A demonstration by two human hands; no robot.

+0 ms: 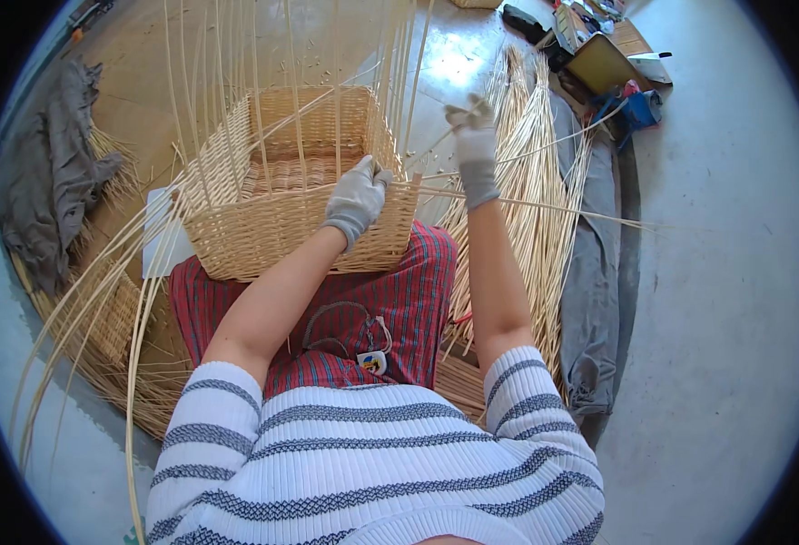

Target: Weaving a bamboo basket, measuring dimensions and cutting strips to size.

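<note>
A rectangular woven wicker basket (pixel 263 238) rests tilted on my lap, its open side facing up and away. Tall upright stakes (pixel 292 73) rise from its rim. My left hand (pixel 360 198), in a grey-white work glove, grips the near wall's rim close to the right corner. Off to the right of that corner, my gloved right hand (pixel 474 145) is raised with its fingers curled. A thin wicker strand (pixel 438 143) leads from the basket toward those fingers. Other long strands (pixel 545 209) stick out rightward past my right wrist, and a bunch (pixel 100 272) trails off the left corner.
A large bundle of pale wicker rods (pixel 513 263) lies at the right beside a grey cloth (pixel 590 300). Tools and a blue object (pixel 640 111) sit at the far right. Another dark cloth (pixel 50 182) covers rods at the left, near a woven piece (pixel 113 318).
</note>
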